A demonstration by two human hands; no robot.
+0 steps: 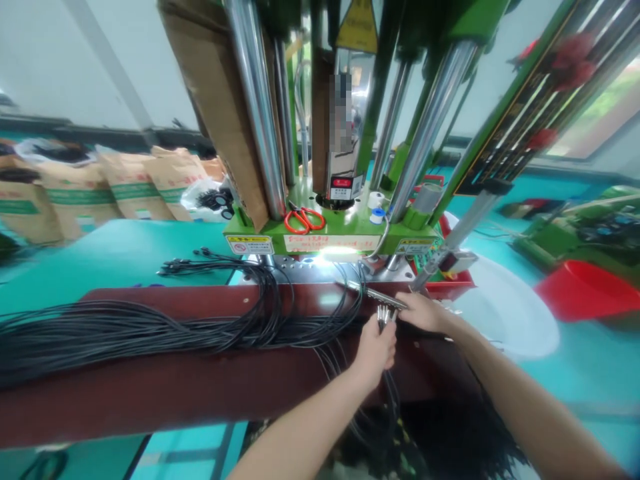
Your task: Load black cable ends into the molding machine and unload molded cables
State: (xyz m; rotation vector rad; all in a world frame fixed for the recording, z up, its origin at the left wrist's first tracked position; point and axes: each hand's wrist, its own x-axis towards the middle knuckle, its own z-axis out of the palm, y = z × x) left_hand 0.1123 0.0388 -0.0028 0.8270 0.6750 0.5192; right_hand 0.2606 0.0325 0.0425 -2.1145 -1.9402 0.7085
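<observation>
My left hand (376, 347) is closed around a bunch of black cables, whose silvery metal ends (385, 315) stick up above the fist. Just to its right, my right hand (420, 312) grips the end of a long metal bar (380, 297). The bar slants up and left toward the machine's lit metal plate (320, 272). A thick bundle of long black cables (200, 330) lies along the dark red board (165, 393), and some loop up near the bar.
The green press (240, 230) with steel columns stands ahead, red-handled scissors (304, 220) on its base. Paper sacks (125, 177) stand back left. At right are a white round tub (530, 310), a red tray (450, 287) and a red basin (585, 290). Dark cables hang below the board.
</observation>
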